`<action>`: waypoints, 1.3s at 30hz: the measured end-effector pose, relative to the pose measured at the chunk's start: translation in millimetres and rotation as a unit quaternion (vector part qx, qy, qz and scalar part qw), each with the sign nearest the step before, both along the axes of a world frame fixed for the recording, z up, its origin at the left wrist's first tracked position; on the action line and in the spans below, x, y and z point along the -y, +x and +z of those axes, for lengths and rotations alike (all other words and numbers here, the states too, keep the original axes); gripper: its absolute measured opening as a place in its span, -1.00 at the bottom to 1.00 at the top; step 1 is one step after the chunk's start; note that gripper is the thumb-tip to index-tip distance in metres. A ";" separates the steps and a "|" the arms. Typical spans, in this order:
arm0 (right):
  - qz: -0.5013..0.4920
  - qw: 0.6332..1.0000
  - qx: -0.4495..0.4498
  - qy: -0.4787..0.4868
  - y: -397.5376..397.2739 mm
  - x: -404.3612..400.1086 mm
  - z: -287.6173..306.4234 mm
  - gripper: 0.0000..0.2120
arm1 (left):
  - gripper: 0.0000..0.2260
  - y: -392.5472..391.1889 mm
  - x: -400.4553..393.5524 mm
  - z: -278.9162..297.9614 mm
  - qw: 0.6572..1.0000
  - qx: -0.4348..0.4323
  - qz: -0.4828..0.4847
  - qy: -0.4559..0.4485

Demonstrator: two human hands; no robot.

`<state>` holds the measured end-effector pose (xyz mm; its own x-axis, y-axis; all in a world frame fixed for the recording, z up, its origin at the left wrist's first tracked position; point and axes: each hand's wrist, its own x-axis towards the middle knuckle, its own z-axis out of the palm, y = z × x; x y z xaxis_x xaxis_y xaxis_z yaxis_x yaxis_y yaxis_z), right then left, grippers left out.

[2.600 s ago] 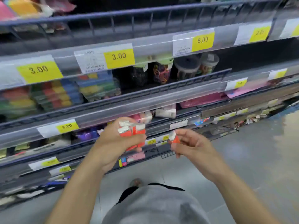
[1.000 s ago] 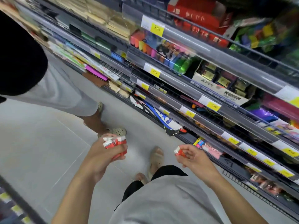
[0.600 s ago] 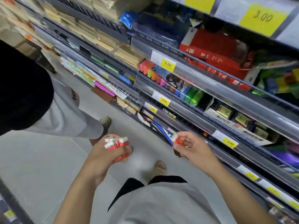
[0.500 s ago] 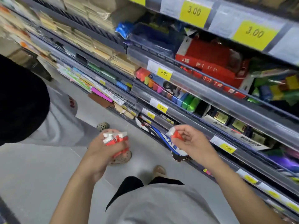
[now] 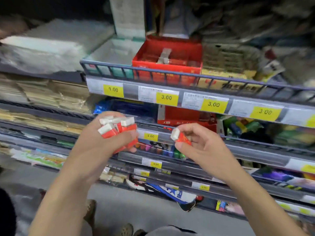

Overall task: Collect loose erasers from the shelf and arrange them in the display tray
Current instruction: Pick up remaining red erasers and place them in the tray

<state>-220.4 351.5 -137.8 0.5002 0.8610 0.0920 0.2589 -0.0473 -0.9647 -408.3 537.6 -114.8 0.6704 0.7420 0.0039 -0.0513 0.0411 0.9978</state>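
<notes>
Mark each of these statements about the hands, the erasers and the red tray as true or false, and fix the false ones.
1. The left hand grips a bunch of erasers. True.
2. The right hand is empty. False: it pinches a single eraser.
3. The red display tray sits on the shelf above the hands. True.
4. The tag below the red tray reads 5.00. False: the price tag reads 3.00.

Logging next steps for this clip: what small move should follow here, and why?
Probably lift the right hand and set its single eraser into the red display tray above. The left hand grips a full bunch of erasers, and the tray shows room.
</notes>
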 end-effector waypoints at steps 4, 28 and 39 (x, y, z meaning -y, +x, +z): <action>0.008 0.997 0.067 0.024 -3.2 2.0 47.5 -0.77 | -0.61 16.2 -16.7 35.0 0.998 0.039 -0.037 0.038; 0.030 0.882 0.422 -0.206 92.2 -117.0 174.1 -0.77 | -0.63 63.9 -74.2 101.5 0.993 0.093 -0.041 0.060; 0.060 0.862 0.454 -0.216 93.0 -117.6 177.6 -0.72 | -0.56 66.0 -71.9 105.4 0.990 0.077 -0.097 0.064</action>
